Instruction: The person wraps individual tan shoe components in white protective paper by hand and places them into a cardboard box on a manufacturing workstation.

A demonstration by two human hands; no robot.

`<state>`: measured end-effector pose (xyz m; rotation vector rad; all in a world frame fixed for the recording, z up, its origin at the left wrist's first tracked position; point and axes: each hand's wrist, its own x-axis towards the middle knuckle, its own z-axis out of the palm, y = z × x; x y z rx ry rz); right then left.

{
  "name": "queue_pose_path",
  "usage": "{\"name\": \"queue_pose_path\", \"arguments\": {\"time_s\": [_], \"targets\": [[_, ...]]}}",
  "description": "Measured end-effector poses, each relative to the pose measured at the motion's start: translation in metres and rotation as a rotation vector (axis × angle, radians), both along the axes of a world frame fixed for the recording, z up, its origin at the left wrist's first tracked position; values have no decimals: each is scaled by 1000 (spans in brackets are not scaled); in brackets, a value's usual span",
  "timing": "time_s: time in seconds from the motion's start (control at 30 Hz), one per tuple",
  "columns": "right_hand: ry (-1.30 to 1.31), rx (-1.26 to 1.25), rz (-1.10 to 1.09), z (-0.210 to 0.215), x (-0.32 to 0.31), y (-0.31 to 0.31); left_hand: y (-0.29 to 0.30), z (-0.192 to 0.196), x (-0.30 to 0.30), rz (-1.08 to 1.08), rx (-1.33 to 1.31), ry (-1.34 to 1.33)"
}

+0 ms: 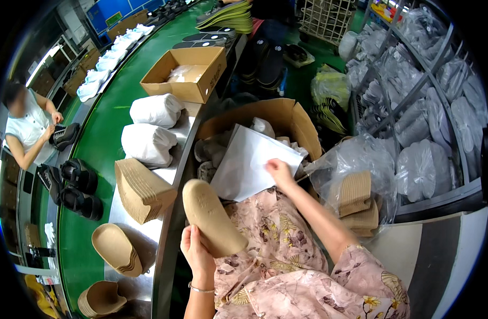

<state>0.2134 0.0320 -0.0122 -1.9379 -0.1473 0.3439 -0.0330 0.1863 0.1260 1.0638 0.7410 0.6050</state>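
Pink floral clothing (292, 290) spreads right of the left hand (200, 255), which grips 1 tan moulded insert (211, 215) tilted above its thumb, 3 tan stacks (143, 191) lying further left, while the right hand (280, 174) meets white sheets (246, 165), whether pinching I cannot tell.

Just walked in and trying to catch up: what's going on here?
The seated person's left hand holds a tan molded insert, while the right hand is at white paper sheets spread partly over an open cardboard box. Stacks of similar inserts stand on the metal ledge beside the green belt, near two white bundles. Across the belt, a co-worker handles a dark shoe.
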Motion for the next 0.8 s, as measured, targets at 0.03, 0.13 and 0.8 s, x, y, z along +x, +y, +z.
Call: {"name": "queue_pose_path", "arguments": {"time_s": [0.03,0.13,0.8], "targets": [[-98,-165,-92,-24,13,-18,1,-9,-4,10,-13,36],[-424,-594,-160,-56,33,-50,9,-26,-16,25,-24,104],[-949,-709,340,-82,55,-39,9,-63,10,8,-58,231]]}}
